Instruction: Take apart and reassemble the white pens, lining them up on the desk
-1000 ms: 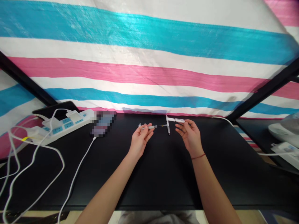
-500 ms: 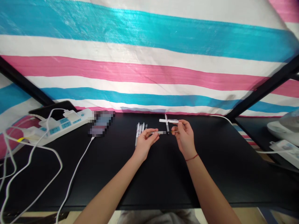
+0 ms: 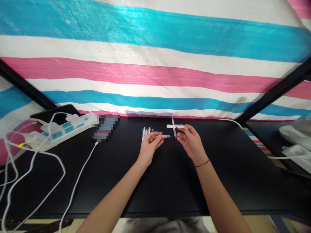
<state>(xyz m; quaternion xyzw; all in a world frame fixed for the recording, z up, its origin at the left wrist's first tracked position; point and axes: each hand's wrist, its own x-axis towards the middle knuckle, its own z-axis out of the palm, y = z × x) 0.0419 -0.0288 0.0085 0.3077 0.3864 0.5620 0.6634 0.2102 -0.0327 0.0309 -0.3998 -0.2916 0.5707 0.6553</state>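
Observation:
My left hand [image 3: 148,147] is closed on a clear pen barrel [image 3: 165,136], which points right. In my right hand [image 3: 193,144] a white pen cap [image 3: 172,126] with a clip is pinched between thumb and finger, pointing left. The lower fingers of that hand hold a thin refill [image 3: 175,137], whose end lies close to the barrel's open end. Behind the hands another pen [image 3: 173,122] lies on the black table, partly hidden by the cap. Several white pens [image 3: 144,131] lie side by side beyond my left hand, partly covered by it.
A phone [image 3: 106,128] with a white cable lies left of the pens. Farther left is a power strip [image 3: 65,129] with plugs and looping white cables [image 3: 31,161]. A striped sheet [image 3: 150,77] hangs behind the black table [image 3: 167,187]. Another power strip [image 3: 297,157] sits at far right.
My right hand has shifted slightly right and my left hand slightly left. More of the thin refill shows between them.

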